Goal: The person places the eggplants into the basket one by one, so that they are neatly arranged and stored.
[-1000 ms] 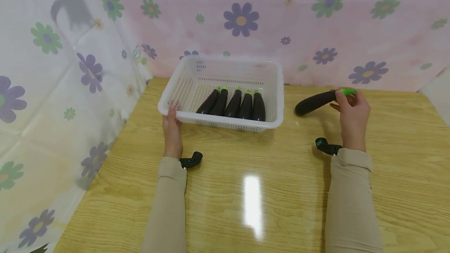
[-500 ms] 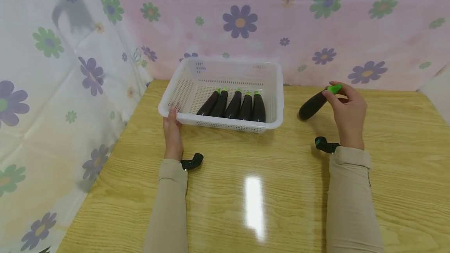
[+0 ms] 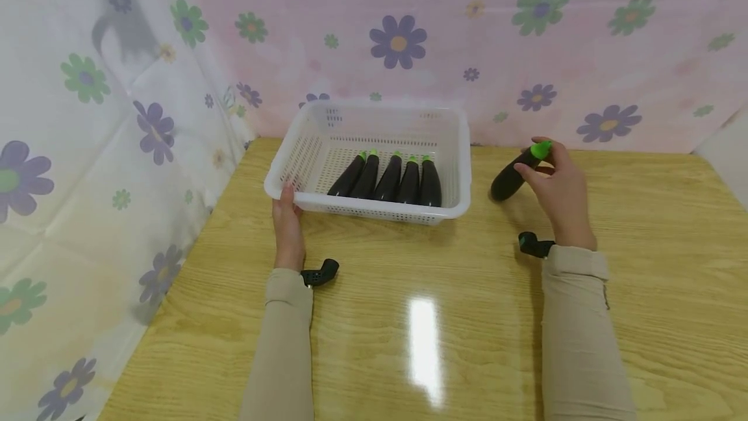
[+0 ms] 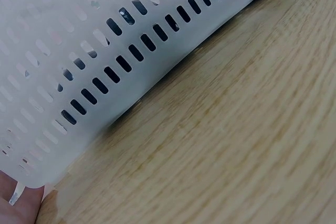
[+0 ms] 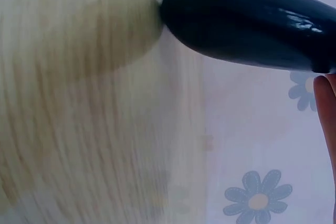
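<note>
A white plastic basket [image 3: 368, 203] with slotted walls stands on the table, several dark eggplants [image 3: 388, 177] with green tops lying side by side in it. My left hand [image 3: 287, 229] grips its near left corner, thumb over the rim; in the left wrist view a bit of that hand [image 4: 18, 205] shows at the basket's [image 4: 173, 45] corner. To the right of the basket, my right hand [image 3: 561, 193] pinches another eggplant [image 3: 510, 180] near its green end. That eggplant [image 5: 247, 24] tilts, its rounded end low over the wood in the right wrist view.
The wooden table [image 3: 374, 343] reaches back to a flower-patterned cloth [image 3: 438, 38], with more cloth [image 3: 117, 148] hanging on the left. Small black cameras [image 3: 320, 273] sit at both wrists. A bright light reflection lies on the near tabletop.
My right hand has moved left with the eggplant, closer to the basket, and the eggplant has turned more upright. My left hand stays on the basket's corner.
</note>
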`<action>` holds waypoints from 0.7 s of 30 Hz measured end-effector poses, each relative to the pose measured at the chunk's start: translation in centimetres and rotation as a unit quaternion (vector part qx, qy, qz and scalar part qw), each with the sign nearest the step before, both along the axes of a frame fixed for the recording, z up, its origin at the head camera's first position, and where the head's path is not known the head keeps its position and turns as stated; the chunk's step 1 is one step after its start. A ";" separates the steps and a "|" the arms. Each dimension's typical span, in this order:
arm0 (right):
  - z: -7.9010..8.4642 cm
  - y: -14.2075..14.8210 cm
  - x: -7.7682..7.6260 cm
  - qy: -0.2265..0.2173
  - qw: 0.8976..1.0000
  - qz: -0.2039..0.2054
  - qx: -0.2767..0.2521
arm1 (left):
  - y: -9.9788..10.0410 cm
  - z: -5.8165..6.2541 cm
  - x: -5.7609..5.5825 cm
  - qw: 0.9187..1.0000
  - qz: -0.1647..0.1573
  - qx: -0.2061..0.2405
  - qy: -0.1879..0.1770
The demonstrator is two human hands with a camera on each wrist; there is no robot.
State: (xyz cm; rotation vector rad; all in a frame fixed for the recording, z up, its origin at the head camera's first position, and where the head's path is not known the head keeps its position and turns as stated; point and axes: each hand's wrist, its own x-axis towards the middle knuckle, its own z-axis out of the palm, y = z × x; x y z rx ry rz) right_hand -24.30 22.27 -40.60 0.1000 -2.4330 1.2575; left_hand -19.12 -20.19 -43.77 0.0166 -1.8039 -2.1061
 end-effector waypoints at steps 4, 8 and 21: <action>-0.1 -0.4 0.0 -0.017 0.999 0.006 0.029 | 0.0 -0.2 0.1 1.000 0.001 0.000 0.000; 0.0 -0.7 0.0 -0.048 0.997 0.011 0.054 | 0.0 -0.2 0.0 1.000 0.001 0.000 0.002; -1.0 -0.2 -0.4 -0.173 0.979 0.056 0.095 | 0.1 -0.1 0.2 1.000 0.002 0.006 -0.001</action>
